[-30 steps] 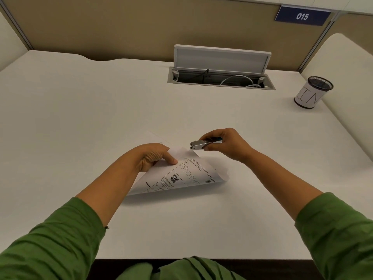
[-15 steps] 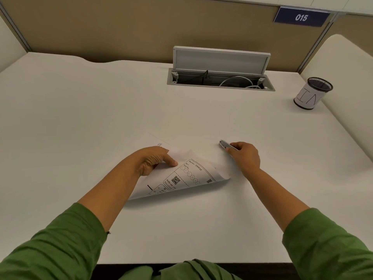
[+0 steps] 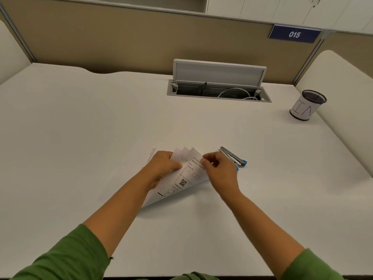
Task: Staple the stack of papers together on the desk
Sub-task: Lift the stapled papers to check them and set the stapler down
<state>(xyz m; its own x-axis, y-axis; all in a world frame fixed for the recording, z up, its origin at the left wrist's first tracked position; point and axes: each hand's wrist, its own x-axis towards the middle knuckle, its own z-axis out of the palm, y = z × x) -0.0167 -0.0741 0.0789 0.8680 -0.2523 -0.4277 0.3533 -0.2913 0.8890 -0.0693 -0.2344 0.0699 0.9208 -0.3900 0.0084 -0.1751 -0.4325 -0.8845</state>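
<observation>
Mid-desk, left hand [image 3: 164, 165] grips the fanned papers [image 3: 186, 174], right hand [image 3: 219, 170] pinches their corner and hides part of the stapler [image 3: 232, 156] lying behind; mesh pen cup [image 3: 307, 105] far right.

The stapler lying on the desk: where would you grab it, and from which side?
Probably round the middle of the stapler, coming down from above with the right hand, which is right beside it. It lies flat on the desk, long and narrow, slanting from its metal nose at the far left to its blue end at the near right, so thumb and fingers can close across its long sides.
</observation>
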